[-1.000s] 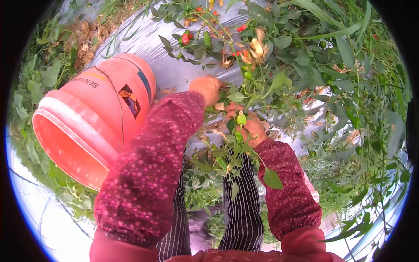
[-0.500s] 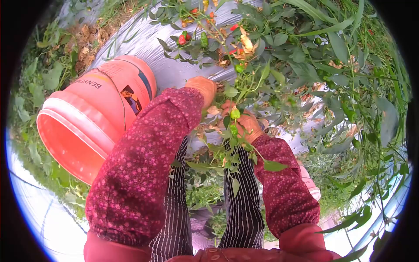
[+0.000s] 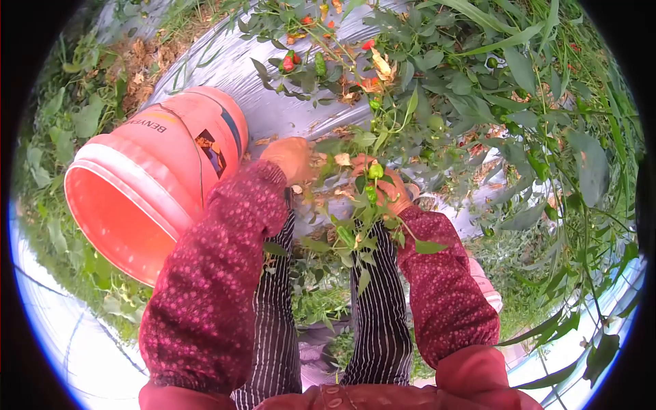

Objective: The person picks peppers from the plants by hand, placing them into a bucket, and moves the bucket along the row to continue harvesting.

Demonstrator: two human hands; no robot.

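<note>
1. The pepper plants (image 3: pixel 471 109) crowd in from the right, so a sleeve drawn back through them could snag and snap a stem
2. The pink bucket (image 3: pixel 147 154) sits at left, its mouth toward the lower left; the left sleeve (image 3: pixel 222 273) overlaps it in view, and a careless elbow could knock it over or roll it
3. The left hand (image 3: pixel 290 160), between bucket and plants, is blurred: I cannot tell how far its fingers open or whether they have anything; a small load could slip out if they are loose
4. The right hand (image 3: pixel 389 190) has its fingers bent in among stems, but leaves hide whether it grips one; a hard tug there could tear the branch
5. The green peppers (image 3: pixel 375 171) hang just in front of the right hand, and rough handling could bruise them or shake them off
</note>
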